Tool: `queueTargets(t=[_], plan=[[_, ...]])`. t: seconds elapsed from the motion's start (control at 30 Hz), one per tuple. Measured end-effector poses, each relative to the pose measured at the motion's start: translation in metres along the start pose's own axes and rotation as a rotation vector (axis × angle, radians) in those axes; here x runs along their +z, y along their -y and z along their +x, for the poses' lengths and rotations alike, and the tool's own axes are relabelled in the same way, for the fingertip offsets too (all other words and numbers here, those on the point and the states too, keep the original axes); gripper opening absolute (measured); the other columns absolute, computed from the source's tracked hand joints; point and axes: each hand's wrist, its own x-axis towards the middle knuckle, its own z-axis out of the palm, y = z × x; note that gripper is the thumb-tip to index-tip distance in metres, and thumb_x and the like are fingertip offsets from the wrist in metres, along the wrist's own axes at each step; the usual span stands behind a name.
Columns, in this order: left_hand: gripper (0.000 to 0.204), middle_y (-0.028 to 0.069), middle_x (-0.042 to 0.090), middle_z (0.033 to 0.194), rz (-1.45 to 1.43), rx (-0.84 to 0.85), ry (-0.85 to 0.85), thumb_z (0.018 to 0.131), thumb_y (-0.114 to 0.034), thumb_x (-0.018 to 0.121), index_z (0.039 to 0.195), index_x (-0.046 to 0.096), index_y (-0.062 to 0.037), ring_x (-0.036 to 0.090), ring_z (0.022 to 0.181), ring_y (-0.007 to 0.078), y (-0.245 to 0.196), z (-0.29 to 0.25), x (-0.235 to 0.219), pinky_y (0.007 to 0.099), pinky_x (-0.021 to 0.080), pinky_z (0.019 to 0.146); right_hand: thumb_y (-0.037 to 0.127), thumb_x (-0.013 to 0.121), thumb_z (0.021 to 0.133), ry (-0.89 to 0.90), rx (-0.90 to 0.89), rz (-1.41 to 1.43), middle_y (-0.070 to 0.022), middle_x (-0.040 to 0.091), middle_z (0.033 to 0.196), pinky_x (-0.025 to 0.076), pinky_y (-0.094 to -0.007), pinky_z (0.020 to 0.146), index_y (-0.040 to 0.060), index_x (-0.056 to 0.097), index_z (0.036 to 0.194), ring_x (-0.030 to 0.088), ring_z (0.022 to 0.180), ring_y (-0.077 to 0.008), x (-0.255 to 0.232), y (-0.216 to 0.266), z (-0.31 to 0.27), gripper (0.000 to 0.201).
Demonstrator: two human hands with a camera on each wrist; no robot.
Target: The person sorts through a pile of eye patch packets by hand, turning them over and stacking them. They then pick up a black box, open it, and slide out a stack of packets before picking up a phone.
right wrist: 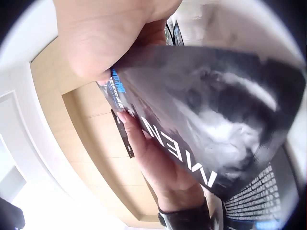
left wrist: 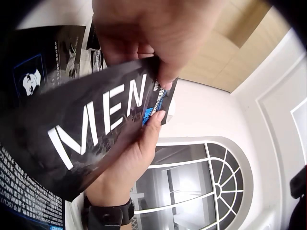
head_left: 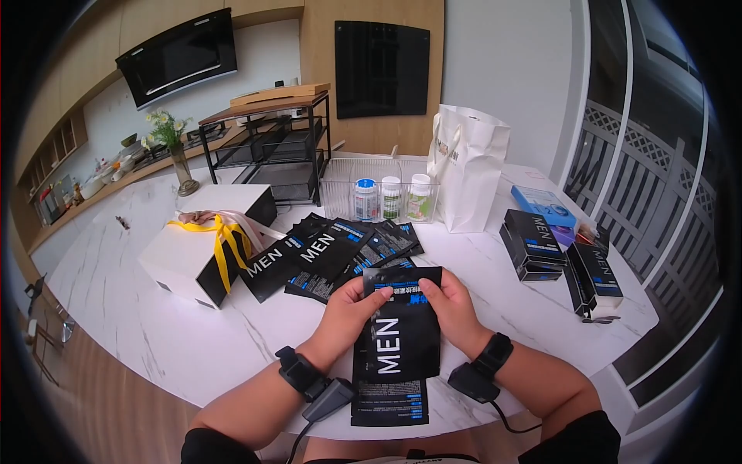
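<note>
Above the near side of the table [head_left: 267,348], both hands hold one blk MEN pkt [head_left: 410,340] by its top edge, face toward the wearer, lettering running sideways. L hand [head_left: 344,313] grips the L top corner: thumb on the front, other fingers bent in behind, closed w/ just the pkt's thickness btwn. R hand [head_left: 457,309] does the same at the R top corner, thumb pressed near the blue print. Under the held pkt, partly hidden by it, is another blk pkt [head_left: 390,406], fine print up; can't tell if the 2 touch. Beyond L hand: a loose pile of blk pkts [head_left: 325,251], overlapping, next to a wht box [head_left: 174,259] w/ yellow ribbon [head_left: 222,251] over it. Farther back, 3 bottles [head_left: 365,201] by a clear bin [head_left: 338,185], then a wht paper bag [head_left: 473,178] to their R. On the table's R side: blk MEN boxes [head_left: 537,236] near a flat blue box [head_left: 539,205].
</note>
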Motion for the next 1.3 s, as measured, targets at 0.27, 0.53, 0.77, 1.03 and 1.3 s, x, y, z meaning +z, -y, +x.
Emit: queueTargets(t=[0.27, 0.53, 0.77, 1.03, 1.3], plan=[[0.016, 0.0014, 0.063, 0.086, 0.006, 0.031, -0.008, 0.085, -0.015, 0.057, 0.096, 0.059, -0.0024, 0.056, 0.077, 0.0058, 0.003, 0.002, -0.002, 0.0208, 0.045, 0.072, 0.015, 0.05, 0.09, 0.014, -0.019, -0.123, -0.0012, 0.057, 0.092, 0.041, -0.021, 0.076, -0.0006, 0.054, 0.101, 0.05, 0.083, -0.006, -0.001, 0.003, -0.006, 0.02], [0.017, 0.0019, 0.063, 0.087, -0.039, 0.09, 0.05, 0.085, -0.013, 0.057, 0.098, 0.058, -0.0006, 0.057, 0.073, 0.0047, -0.002, -0.002, 0.004, 0.0192, 0.046, 0.067, 0.017, 0.047, 0.092, -0.008, 0.019, -0.034, -0.002, 0.057, 0.094, 0.042, -0.0204, 0.075, -0.0019, 0.054, 0.102, 0.05, 0.084, -0.0052, -0.003, 0.003, -0.002, 0.023], [0.019, 0.0011, 0.062, 0.09, -0.016, 0.02, 0.031, 0.085, -0.014, 0.057, 0.1, 0.057, -0.0023, 0.056, 0.078, 0.0047, 0.001, -0.001, 0.003, 0.0195, 0.045, 0.071, 0.018, 0.047, 0.092, -0.074, -0.007, 0.016, -0.0021, 0.058, 0.095, 0.042, -0.0203, 0.076, -0.0012, 0.053, 0.103, 0.051, 0.085, -0.0058, 0.001, 0.004, -0.001, 0.023], [0.019, 0.0017, 0.063, 0.091, 0.03, 0.042, -0.017, 0.083, -0.011, 0.059, 0.1, 0.057, -0.0026, 0.057, 0.078, 0.0062, 0.004, 0.003, -0.002, 0.0207, 0.046, 0.071, 0.011, 0.052, 0.088, 0.019, 0.05, 0.041, -0.0042, 0.057, 0.1, 0.044, -0.0215, 0.078, 0.0009, 0.049, 0.109, 0.053, 0.09, -0.007, 0.008, 0.008, -0.004, 0.024], [0.015, 0.0013, 0.063, 0.089, 0.026, 0.1, -0.005, 0.083, -0.012, 0.059, 0.096, 0.058, -0.0037, 0.056, 0.078, 0.0064, -0.005, -0.003, 0.004, 0.0211, 0.045, 0.073, 0.012, 0.053, 0.088, 0.051, 0.065, 0.03, -0.0033, 0.058, 0.097, 0.044, -0.0203, 0.077, -0.0001, 0.05, 0.108, 0.054, 0.088, -0.0067, 0.001, 0.006, -0.002, 0.023]])
